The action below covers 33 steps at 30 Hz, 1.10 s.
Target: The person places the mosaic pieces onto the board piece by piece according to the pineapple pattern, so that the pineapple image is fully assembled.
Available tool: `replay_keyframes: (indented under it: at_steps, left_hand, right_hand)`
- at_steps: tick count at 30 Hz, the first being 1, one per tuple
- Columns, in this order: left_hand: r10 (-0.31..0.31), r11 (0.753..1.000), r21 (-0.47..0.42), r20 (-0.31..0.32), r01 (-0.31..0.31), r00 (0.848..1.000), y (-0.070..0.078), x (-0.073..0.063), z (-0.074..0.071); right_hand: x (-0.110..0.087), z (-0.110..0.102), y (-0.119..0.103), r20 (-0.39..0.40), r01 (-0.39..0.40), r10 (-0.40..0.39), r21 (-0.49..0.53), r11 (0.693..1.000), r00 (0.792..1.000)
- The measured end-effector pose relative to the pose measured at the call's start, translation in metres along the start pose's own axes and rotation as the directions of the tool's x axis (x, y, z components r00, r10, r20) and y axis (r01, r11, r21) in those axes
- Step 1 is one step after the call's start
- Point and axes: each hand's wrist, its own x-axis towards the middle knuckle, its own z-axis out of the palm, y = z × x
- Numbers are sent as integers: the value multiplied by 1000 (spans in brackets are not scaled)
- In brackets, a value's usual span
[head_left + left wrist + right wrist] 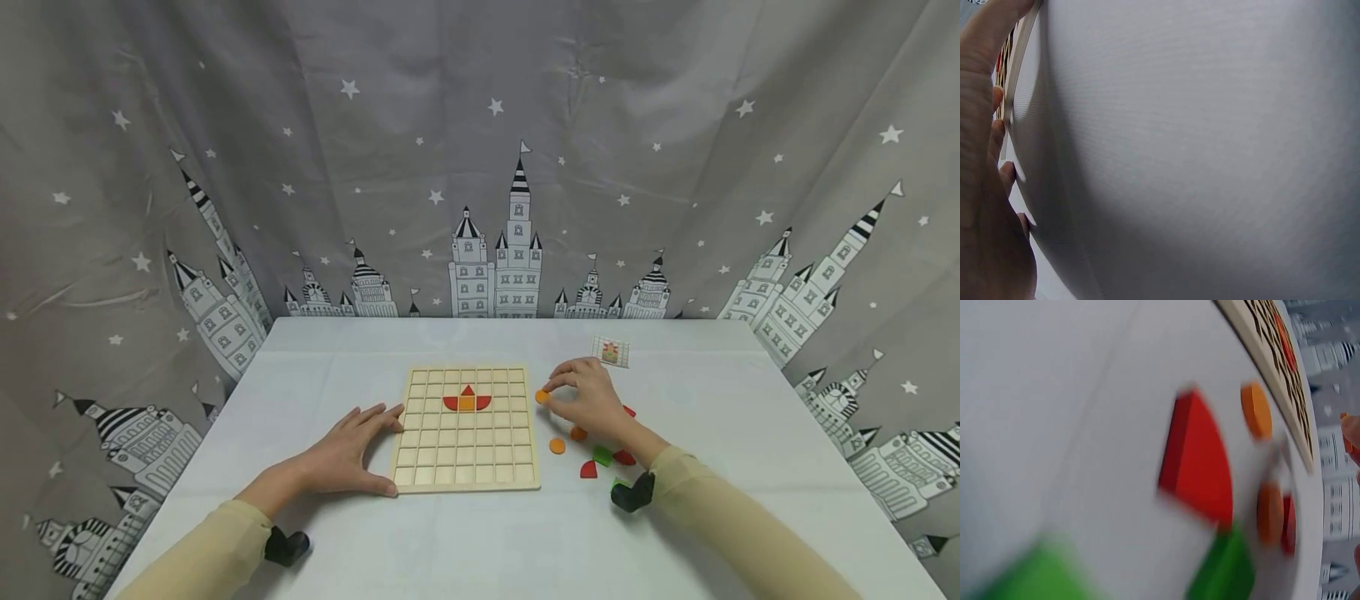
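Note:
A pale wooden grid board (pixel 465 458) lies flat on the white table. In its upper rows sit a red triangle (pixel 468 390), an orange square (pixel 467 404) below it, and a red quarter-circle piece on either side of the square. My left hand (pixel 348 454) rests with spread fingers at the board's left edge, thumb by the lower corner. Just beyond the board's right edge, my right hand (pixel 588 400) pinches an orange disc (pixel 542 397) between thumb and fingers. In the right wrist view only its fingertips (pixel 1352 430) show, at the right border.
Right of the board lie loose pieces: an orange disc (pixel 557 446), another orange piece (pixel 578 433), a red quarter circle (pixel 1200 462), green pieces (pixel 602 455) and more red ones (pixel 624 457). A small pattern card (pixel 611 352) lies behind the right hand. A grey curtain (pixel 420 167) hangs behind.

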Motion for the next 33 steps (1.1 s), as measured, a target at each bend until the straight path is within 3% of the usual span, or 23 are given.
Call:
replay_keyframes:
  at_steps: [10, 17, 33]
  left_hand:
    - [-3, 1000, 5, -4, 3, 1000, -2, 0, 2]
    - [-3, 1000, 12, -8, 3, 1000, -3, -1, 3]
    - [21, 1000, -4, -18, -21, 1000, 1, -2, -1]
  right_hand:
    - [21, 43, -42, 82, 105, -107, 30, 994, 991]
    - [28, 67, -59, 104, 153, -152, -6, 988, 983]
    - [33, 83, -66, 99, 172, -167, -48, 984, 981]
